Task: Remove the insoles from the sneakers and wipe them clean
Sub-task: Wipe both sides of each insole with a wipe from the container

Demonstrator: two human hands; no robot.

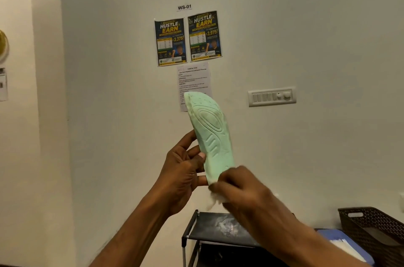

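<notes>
Mint-green insole at frame centre, upright, ridged underside to camera. Gripped low on its left edge by left hand, fingers curled on it. Right hand at heel end, fingers curled round white cloth. Black rack bottom centre, brown basket lower right.

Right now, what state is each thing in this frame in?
insole: removed, held upright, ribbed underside facing camera
left hand: grips the insole's side
right hand: holds cloth at insole's lower end
cloth: bunched, mostly hidden by right hand
shoe rack: top shelf smudged white
</notes>
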